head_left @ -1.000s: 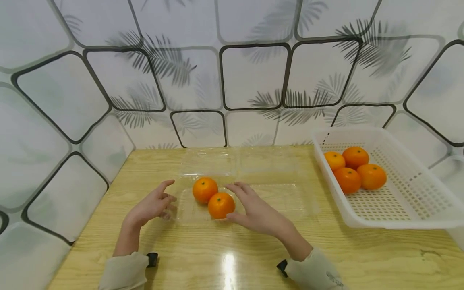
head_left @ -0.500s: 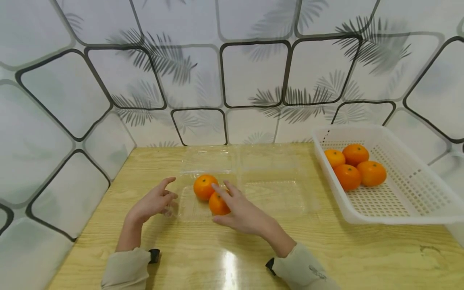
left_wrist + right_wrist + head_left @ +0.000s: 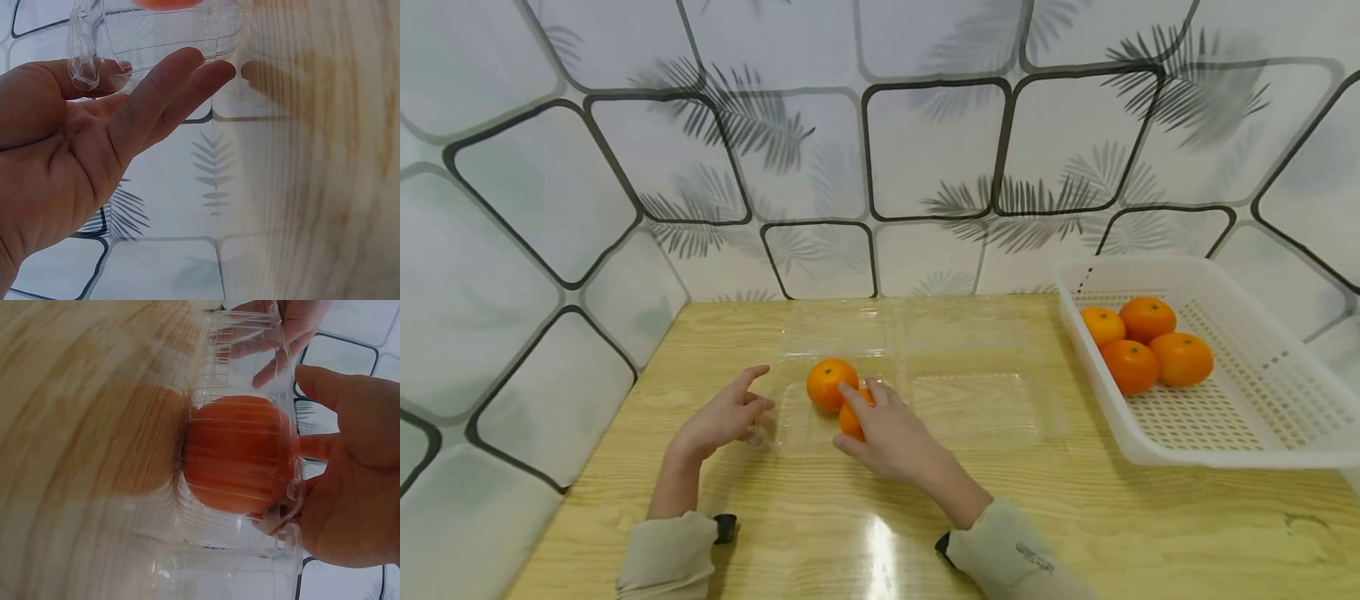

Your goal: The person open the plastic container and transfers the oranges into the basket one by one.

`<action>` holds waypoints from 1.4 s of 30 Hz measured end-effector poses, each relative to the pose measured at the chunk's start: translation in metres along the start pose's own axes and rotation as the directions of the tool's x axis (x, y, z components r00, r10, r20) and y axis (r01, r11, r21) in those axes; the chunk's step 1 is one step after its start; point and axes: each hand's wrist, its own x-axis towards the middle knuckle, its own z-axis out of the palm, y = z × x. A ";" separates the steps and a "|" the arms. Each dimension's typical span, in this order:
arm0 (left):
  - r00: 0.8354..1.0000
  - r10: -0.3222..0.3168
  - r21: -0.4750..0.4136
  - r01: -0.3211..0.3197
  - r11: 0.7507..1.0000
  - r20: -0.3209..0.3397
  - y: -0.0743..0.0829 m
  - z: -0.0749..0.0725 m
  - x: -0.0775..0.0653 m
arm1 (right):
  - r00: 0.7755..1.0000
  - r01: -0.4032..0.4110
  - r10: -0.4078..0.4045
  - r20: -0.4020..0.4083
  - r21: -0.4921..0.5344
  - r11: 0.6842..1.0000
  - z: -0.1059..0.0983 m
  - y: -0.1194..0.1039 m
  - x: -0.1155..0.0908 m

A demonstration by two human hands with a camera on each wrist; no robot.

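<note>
Two oranges sit in the left compartment of a clear plastic clamshell box [image 3: 973, 408], whose lid lies back toward the wall. My right hand [image 3: 891, 437] reaches over the box's front rim onto the nearer orange [image 3: 852, 423], its fingers spread over the top and its thumb outstretched at the front. In the right wrist view, that orange shows through the box's side, and the hand partly hides it in the head view. The farther orange [image 3: 829, 379] touches or nearly touches it. My left hand [image 3: 722, 417] stays at the box's left edge, fingers extended, holding nothing.
At the right stands a white perforated basket [image 3: 1247, 392] with several oranges [image 3: 1131, 367] at its left end. The wooden table [image 3: 790, 525] meets a patterned wall covering [image 3: 820, 150] at the back and left.
My right hand has moved left from beside the nearer orange to over it, covering part of it. The left hand and both oranges keep their places; the view has shifted slightly.
</note>
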 end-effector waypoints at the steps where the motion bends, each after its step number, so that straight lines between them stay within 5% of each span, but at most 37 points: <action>1: 1.000 -0.003 0.000 0.003 1.000 -0.003 0.000 0.000 0.001 | 1.000 -0.002 0.002 0.005 -0.015 1.000 0.001 0.000 0.001; 42: 1.000 0.008 0.000 -0.008 1.000 -0.010 -0.001 0.000 0.002 | 0.995 -0.089 0.097 0.021 -0.245 0.965 0.008 -0.010 0.022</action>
